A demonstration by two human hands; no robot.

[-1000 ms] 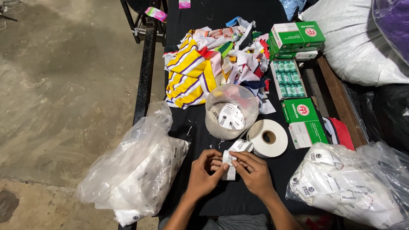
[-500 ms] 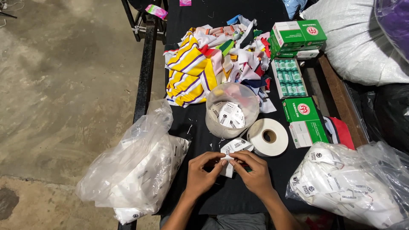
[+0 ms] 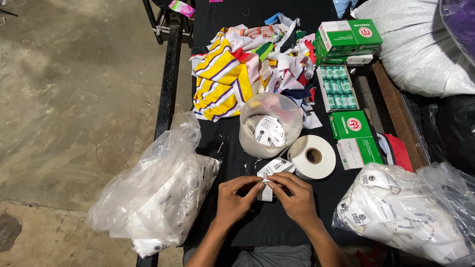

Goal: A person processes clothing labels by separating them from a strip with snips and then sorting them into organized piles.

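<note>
My left hand (image 3: 236, 200) and my right hand (image 3: 295, 198) meet at the near middle of the black table (image 3: 277, 225). Both pinch a small stack of white printed fabric labels (image 3: 272, 173) between fingertips and thumbs. Just beyond the labels stands a clear round plastic container (image 3: 270, 124) with more white labels inside. A roll of white tape (image 3: 311, 156) lies right of the container, close to my right hand.
A clear bag of white labels (image 3: 158, 190) hangs off the table's left edge; another (image 3: 410, 212) sits at the right. Colourful fabric scraps (image 3: 247, 69) pile up at the back. Green-and-white boxes (image 3: 354, 136), green thread spools (image 3: 337, 88) and large white sacks (image 3: 415, 44) fill the right side.
Both hands have drawn slightly closer together around the label stack; the labels have shifted a little between the fingers. Nothing else on the table has moved.
</note>
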